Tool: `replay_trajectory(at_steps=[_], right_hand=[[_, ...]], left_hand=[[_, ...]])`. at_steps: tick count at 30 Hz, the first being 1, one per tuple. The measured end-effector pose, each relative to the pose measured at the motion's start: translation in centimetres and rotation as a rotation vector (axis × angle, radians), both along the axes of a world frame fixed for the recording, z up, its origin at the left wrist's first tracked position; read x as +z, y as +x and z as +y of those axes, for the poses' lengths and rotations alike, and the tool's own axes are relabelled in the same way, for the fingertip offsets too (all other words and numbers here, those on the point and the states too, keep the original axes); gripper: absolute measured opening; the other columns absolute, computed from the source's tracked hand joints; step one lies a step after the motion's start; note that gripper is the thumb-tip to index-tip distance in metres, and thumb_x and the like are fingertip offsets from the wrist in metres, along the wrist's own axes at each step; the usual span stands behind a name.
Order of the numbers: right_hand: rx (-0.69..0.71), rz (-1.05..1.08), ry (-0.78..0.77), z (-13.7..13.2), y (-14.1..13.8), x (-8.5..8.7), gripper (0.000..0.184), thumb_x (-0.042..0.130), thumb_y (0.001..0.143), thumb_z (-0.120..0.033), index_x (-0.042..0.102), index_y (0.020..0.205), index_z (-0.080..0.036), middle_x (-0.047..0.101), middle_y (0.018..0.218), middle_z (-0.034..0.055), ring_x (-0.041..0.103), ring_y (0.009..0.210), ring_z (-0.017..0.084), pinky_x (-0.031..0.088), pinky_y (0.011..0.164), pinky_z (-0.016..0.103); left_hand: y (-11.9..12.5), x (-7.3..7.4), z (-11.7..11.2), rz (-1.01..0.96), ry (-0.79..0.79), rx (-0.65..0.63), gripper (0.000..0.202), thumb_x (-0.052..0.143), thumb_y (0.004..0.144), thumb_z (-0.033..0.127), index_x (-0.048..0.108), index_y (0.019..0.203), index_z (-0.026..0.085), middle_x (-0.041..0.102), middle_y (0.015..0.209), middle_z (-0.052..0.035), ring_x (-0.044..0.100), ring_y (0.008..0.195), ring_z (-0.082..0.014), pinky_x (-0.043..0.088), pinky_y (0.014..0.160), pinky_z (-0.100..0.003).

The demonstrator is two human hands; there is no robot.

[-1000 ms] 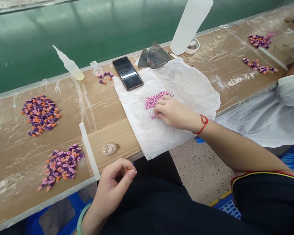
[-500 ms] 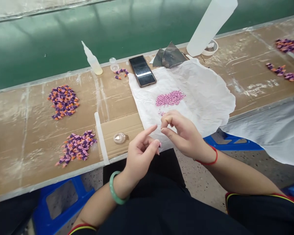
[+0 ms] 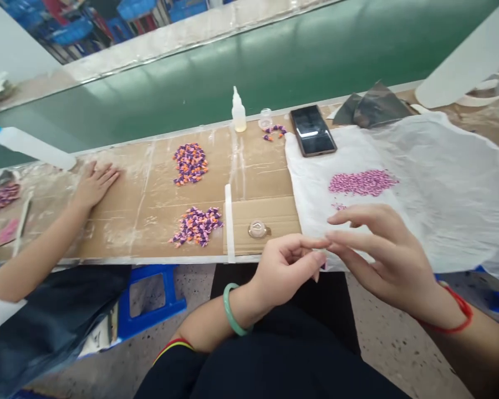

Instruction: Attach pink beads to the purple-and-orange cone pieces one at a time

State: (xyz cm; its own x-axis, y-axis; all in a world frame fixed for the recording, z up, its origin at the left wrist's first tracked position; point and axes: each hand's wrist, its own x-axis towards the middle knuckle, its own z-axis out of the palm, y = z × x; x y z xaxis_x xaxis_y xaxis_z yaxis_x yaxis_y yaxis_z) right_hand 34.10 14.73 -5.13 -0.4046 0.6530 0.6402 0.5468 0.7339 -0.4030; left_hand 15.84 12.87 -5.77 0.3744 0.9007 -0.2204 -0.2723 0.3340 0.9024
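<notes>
My left hand [image 3: 285, 266], fingers curled, pinches a small purple-and-pink piece [image 3: 324, 265] between thumb and fingers; most of it is hidden. Its index finger points right. My right hand [image 3: 382, 255] meets that fingertip with thumb and a finger closed together, another finger lifted above. Whatever is in this pinch is too small to make out. Just beyond lies a pile of tiny pink pieces [image 3: 363, 183] on a white sheet [image 3: 436, 166], with a few strays nearer me. A small clear round container [image 3: 258, 229] sits on cardboard left of my hands.
Two piles of purple, pink and orange pieces, a far pile [image 3: 190, 163] and a near pile [image 3: 196, 226], lie on the left. Behind stand a dropper bottle [image 3: 238, 113] and a phone [image 3: 313, 131]. Another person's hand [image 3: 95, 183] rests on the table at far left.
The view has swung left, bringing another person's arm into sight. My right hand, earlier apart from my left, now touches its index fingertip. The left hand keeps its small piece.
</notes>
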Motion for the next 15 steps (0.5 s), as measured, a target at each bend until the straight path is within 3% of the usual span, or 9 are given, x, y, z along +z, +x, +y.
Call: replay_trajectory(at_steps=[3, 6, 12, 15], right_hand=[[0.040, -0.032, 0.174, -0.1, 0.1, -0.4, 0.032, 0.063, 0.086, -0.006, 0.070, 0.099, -0.034, 0.069, 0.111, 0.0060, 0.063, 0.107, 0.026, 0.052, 0.082, 0.044], [0.007, 0.032, 0.203, -0.5, -0.5, -0.8, 0.030, 0.069, 0.081, -0.004, 0.071, 0.092, -0.031, 0.071, 0.106, 0.0049, 0.065, 0.106, 0.027, 0.052, 0.083, 0.045], [-0.052, 0.314, -0.149, -1.4, -3.0, -1.4, 0.018, 0.064, 0.089, -0.012, 0.067, 0.087, -0.030, 0.067, 0.104, 0.0063, 0.063, 0.109, 0.030, 0.052, 0.091, 0.055], [-0.051, 0.343, -0.149, -1.6, -3.8, -1.4, 0.020, 0.066, 0.087, -0.010, 0.066, 0.087, -0.030, 0.066, 0.099, 0.0054, 0.061, 0.105, 0.030, 0.051, 0.089, 0.055]], left_hand=[[-0.3, 0.5, 0.1, -0.110, -0.145, -0.028, 0.047, 0.085, 0.066, 0.057, 0.068, 0.077, 0.014, 0.056, 0.056, 0.0026, 0.047, 0.046, -0.0065, 0.032, 0.044, -0.021], [-0.5, 0.4, 0.0, -0.176, -0.240, -0.004, 0.050, 0.089, 0.060, 0.055, 0.069, 0.078, 0.013, 0.058, 0.061, 0.0018, 0.047, 0.047, -0.0054, 0.027, 0.043, -0.021], [-0.7, -0.2, -0.2, -0.159, -0.178, 0.072, 0.048, 0.088, 0.063, 0.056, 0.067, 0.074, 0.014, 0.058, 0.057, 0.0020, 0.044, 0.047, -0.0053, 0.028, 0.044, -0.021], [-1.0, -0.1, -0.3, -0.135, -0.090, 0.124, 0.045, 0.085, 0.068, 0.055, 0.064, 0.072, 0.015, 0.057, 0.057, 0.0027, 0.043, 0.047, -0.0053, 0.033, 0.047, -0.022]])
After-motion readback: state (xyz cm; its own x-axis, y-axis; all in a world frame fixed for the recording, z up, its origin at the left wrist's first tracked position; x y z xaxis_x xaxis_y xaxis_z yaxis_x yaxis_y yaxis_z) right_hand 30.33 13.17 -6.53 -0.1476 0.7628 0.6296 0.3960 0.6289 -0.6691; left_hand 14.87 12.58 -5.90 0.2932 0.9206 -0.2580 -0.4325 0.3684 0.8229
